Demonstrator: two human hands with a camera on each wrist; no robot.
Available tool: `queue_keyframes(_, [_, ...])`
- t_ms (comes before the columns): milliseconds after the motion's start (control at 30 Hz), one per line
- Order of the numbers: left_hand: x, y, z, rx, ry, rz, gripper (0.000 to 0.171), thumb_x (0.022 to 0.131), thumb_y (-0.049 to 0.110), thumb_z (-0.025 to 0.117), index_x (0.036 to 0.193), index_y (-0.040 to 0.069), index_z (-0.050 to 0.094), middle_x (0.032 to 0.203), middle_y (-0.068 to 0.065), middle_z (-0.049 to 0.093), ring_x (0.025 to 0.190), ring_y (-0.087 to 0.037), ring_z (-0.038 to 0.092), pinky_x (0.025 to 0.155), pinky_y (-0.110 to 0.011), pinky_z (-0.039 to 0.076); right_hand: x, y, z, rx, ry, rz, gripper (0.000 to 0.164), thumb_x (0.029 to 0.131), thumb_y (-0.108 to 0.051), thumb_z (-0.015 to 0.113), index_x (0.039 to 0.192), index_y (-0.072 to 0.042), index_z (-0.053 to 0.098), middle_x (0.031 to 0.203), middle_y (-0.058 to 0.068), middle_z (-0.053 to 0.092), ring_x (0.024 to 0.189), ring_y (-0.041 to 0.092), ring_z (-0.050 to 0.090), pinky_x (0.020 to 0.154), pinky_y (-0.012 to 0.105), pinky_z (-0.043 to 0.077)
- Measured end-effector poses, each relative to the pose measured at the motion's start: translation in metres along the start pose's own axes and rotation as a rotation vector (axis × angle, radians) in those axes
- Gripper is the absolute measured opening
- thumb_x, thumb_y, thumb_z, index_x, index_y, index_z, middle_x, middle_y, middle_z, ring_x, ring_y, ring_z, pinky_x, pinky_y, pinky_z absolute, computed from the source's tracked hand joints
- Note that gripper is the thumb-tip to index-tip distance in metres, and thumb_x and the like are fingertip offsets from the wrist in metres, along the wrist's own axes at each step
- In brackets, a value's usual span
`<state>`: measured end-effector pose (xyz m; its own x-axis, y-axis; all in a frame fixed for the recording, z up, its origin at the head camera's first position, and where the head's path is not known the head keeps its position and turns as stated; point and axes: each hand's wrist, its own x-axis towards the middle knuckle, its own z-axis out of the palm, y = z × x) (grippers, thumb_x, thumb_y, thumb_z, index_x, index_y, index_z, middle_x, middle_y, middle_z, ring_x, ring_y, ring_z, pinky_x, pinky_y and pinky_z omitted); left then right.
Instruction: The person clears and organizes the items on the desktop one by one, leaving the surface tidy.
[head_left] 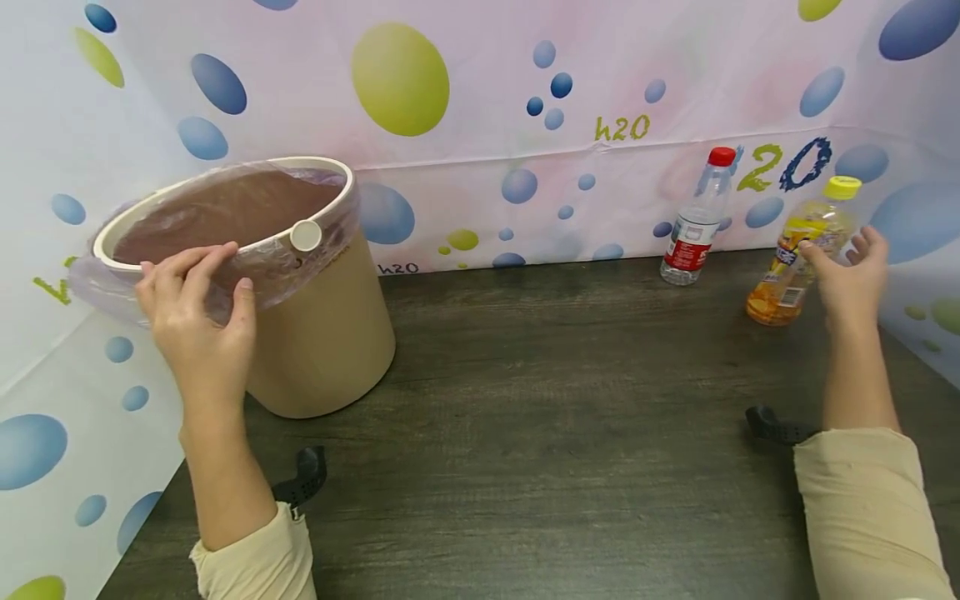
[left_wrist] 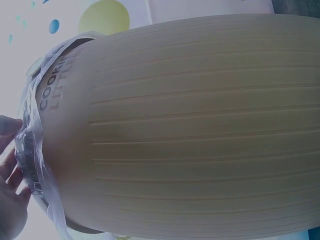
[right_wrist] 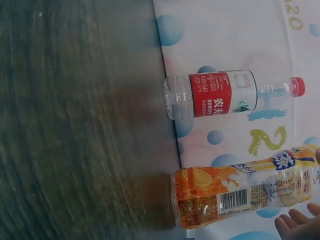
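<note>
At the bin's near rim, my left hand [head_left: 197, 321] lays bent fingers over the edge, with the thumb on the outer side against the overhanging plastic liner [head_left: 277, 275]. The beige trash bin [head_left: 330, 333] stands upright; its side fills the left wrist view. Beside a yellow-capped bottle of orange drink [head_left: 780, 292] is my right hand [head_left: 855, 279], thumb overlapping the bottle and the fingers spread away from it. In the right wrist view only some fingertips [right_wrist: 295, 222] show near this bottle [right_wrist: 205, 195]. A clear water bottle [head_left: 686, 250] with a red cap stands to its left.
A dark wood-grain table [head_left: 525, 417] lies beneath everything. Behind it and at both sides hangs a white-and-pink sheet [head_left: 487, 75] printed with blue and green dots. Black wrist-mount pieces [head_left: 776, 427] stick out beside both forearms.
</note>
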<state>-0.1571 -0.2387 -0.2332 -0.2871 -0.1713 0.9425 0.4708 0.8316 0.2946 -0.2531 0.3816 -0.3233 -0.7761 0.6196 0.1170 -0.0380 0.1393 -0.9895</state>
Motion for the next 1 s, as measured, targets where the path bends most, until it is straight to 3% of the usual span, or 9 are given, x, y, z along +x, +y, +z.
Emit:
queue_keyframes(267, [-0.003, 0.000, 0.002, -0.008, -0.007, -0.009, 0.028, 0.077, -0.006, 0.061, 0.103, -0.001, 0.068, 0.105, -0.018, 0.059, 0.110, -0.023, 0.042, 0.108, -0.031, 0.010, 0.008, 0.005, -0.001, -0.052, -0.051, 0.002, 0.084, 0.081, -0.039, 0.063, 0.146, -0.033, 0.009, 0.151, -0.010, 0.008, 0.134, 0.007, 0.010, 0.107, 0.032, 0.013])
queue_keyframes(500, [-0.002, 0.000, 0.000, -0.010, -0.004, -0.005, 0.029, 0.076, -0.007, 0.061, 0.103, -0.001, 0.068, 0.105, -0.019, 0.059, 0.110, -0.024, 0.042, 0.108, -0.031, 0.010, 0.014, 0.014, 0.004, -0.018, -0.027, 0.015, 0.083, 0.079, -0.035, 0.067, 0.145, -0.027, 0.017, 0.149, -0.004, 0.020, 0.131, 0.008, 0.024, 0.103, 0.024, 0.023])
queue_keyframes(800, [-0.002, 0.000, -0.001, -0.004, -0.006, 0.001, 0.028, 0.076, -0.006, 0.061, 0.103, -0.001, 0.068, 0.105, -0.019, 0.059, 0.109, -0.026, 0.043, 0.107, -0.032, 0.010, 0.063, 0.053, -0.010, -0.065, -0.038, 0.020, 0.086, 0.072, -0.041, 0.073, 0.141, -0.035, 0.022, 0.145, -0.008, 0.025, 0.122, 0.005, 0.034, 0.092, 0.016, 0.034])
queue_keyframes(867, [-0.001, 0.000, -0.001, -0.004, -0.005, 0.003, 0.028, 0.077, -0.006, 0.060, 0.103, -0.001, 0.068, 0.105, -0.019, 0.059, 0.110, -0.026, 0.043, 0.107, -0.032, 0.010, 0.063, 0.052, -0.011, -0.107, -0.068, 0.023, 0.088, 0.073, -0.044, 0.071, 0.142, -0.036, 0.018, 0.147, -0.006, 0.022, 0.125, 0.008, 0.033, 0.098, 0.024, 0.032])
queue_keyframes(1000, [0.000, 0.001, -0.001, -0.005, -0.007, 0.007, 0.028, 0.077, -0.006, 0.060, 0.104, -0.002, 0.068, 0.105, -0.020, 0.059, 0.110, -0.026, 0.043, 0.107, -0.032, 0.010, 0.024, 0.020, -0.007, -0.193, -0.106, 0.046, 0.086, 0.080, -0.045, 0.063, 0.146, -0.029, 0.009, 0.150, 0.003, 0.016, 0.131, 0.015, 0.025, 0.105, 0.040, 0.024])
